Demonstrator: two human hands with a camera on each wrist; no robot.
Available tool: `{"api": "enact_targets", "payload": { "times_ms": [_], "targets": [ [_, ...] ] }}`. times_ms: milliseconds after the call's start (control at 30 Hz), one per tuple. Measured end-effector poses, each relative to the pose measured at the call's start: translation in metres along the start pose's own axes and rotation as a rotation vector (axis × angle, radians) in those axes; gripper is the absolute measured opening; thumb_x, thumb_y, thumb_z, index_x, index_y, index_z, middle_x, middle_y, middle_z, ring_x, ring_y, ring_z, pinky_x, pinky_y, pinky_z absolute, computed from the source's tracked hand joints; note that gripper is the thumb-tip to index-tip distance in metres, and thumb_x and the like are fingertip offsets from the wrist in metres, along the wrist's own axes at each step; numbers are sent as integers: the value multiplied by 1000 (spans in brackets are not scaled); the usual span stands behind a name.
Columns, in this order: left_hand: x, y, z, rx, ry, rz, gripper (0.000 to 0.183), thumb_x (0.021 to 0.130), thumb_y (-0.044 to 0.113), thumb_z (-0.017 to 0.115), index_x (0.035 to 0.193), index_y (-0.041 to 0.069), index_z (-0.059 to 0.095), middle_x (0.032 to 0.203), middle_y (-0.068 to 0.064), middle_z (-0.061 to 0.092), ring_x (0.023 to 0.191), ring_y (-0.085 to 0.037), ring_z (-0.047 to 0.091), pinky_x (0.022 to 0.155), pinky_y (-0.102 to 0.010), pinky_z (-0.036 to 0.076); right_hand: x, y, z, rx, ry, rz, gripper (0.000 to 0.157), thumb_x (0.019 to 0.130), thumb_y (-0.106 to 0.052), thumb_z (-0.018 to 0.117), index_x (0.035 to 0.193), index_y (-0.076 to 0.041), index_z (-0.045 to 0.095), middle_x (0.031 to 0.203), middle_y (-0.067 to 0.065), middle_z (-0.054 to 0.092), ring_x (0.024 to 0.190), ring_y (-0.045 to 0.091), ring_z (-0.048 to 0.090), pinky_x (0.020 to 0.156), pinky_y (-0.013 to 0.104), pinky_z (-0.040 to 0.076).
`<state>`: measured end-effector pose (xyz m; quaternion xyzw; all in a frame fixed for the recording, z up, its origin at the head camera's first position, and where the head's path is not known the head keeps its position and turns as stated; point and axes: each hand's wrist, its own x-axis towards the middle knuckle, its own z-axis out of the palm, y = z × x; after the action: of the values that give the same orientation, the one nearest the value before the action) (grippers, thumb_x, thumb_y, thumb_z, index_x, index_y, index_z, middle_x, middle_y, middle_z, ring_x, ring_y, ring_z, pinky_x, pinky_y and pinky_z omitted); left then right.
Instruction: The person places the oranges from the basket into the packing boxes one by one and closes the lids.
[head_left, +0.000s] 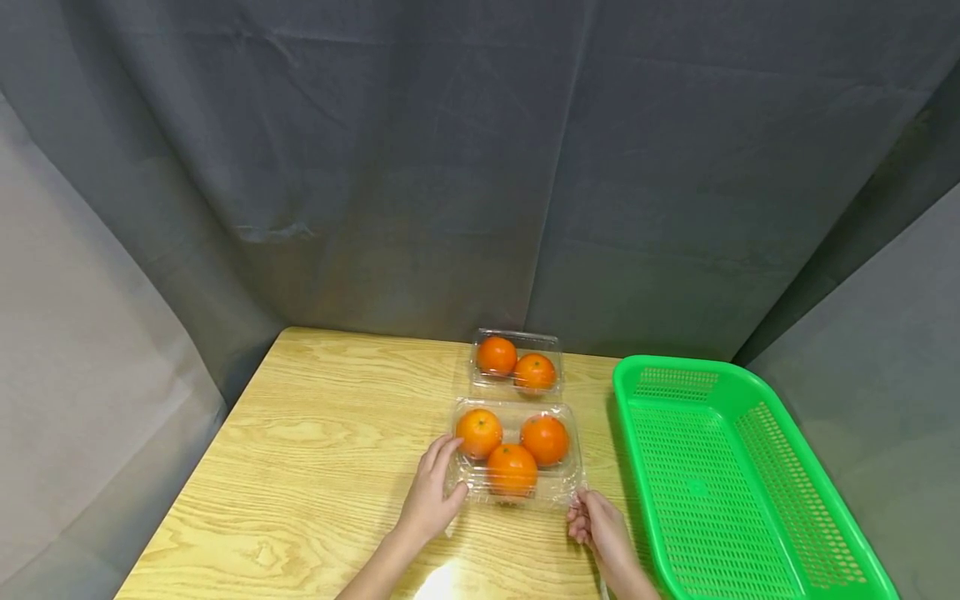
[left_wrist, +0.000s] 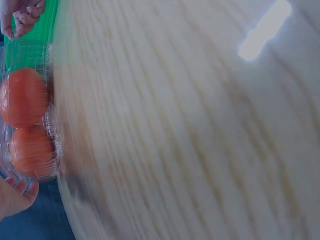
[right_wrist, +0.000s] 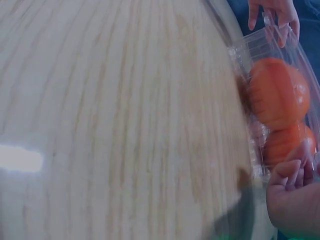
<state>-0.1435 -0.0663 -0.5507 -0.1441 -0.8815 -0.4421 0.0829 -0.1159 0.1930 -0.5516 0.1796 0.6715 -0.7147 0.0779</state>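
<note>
A clear plastic clamshell box (head_left: 553,487) with three oranges (head_left: 512,469) inside sits on the table before me. My left hand (head_left: 430,497) is at the box's left side, thumb and fingers spread and touching its edge. At the near right corner, my right hand (head_left: 603,529) pinches the plastic rim between thumb and curled fingers. Both wrist views show the box side-on, with the left hand (right_wrist: 277,15) at one end and the right hand (left_wrist: 25,17) at the other. Whether the lid is fully fastened cannot be told.
Just behind stands a second clear box (head_left: 522,339) holding two oranges (head_left: 535,372). A green plastic basket (head_left: 697,487) lies to the right, close to my right hand. The wooden table (head_left: 300,467) ends at a grey curtain (head_left: 420,208) at the back.
</note>
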Motion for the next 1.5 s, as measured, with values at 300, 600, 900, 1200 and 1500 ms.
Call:
{"api": "enact_targets", "payload": {
  "times_ms": [300, 600, 900, 1200, 1500],
  "targets": [
    [-1, -1, 0, -6, 1, 11, 63, 75, 10, 60, 135, 9, 39, 140, -14, 32, 127, -34, 33, 97, -50, 36, 0, -3, 5, 37, 64, 4, 19, 91, -10, 41, 82, 1, 55, 67, 1, 54, 52, 6, 49, 46, 15, 38],
    [-1, -2, 1, -13, -2, 16, 63, 76, 10, 60, 135, 9, 38, 140, -15, 32, 127, -35, 33, 96, -52, 37, -3, -5, 2, -91, 26, -17, 22, 96, -13, 38, 94, 5, 51, 71, 1, 54, 57, 6, 47, 50, 17, 40],
    [-1, -1, 1, -5, -5, 17, 63, 76, 10, 60, 135, 9, 38, 140, -14, 32, 127, -34, 33, 95, -50, 38, -5, -8, 3, -153, 33, -18, 24, 97, -14, 35, 92, 4, 50, 69, 1, 53, 55, 7, 47, 49, 18, 39],
    [0, -1, 1, -3, 1, 32, 63, 75, 10, 61, 134, 8, 39, 139, -16, 33, 126, -35, 34, 95, -51, 38, -3, -6, 5, -196, 95, -39, 28, 95, -17, 37, 88, 6, 52, 65, 1, 52, 51, 8, 48, 45, 19, 39],
    [0, -2, 0, 9, 0, 19, 62, 75, 12, 60, 134, 10, 39, 140, -14, 33, 127, -34, 33, 95, -51, 38, -4, -3, 4, -440, 238, -359, 28, 89, -10, 50, 111, 5, 45, 90, 15, 57, 71, 15, 54, 60, 24, 46]
  ]
}}
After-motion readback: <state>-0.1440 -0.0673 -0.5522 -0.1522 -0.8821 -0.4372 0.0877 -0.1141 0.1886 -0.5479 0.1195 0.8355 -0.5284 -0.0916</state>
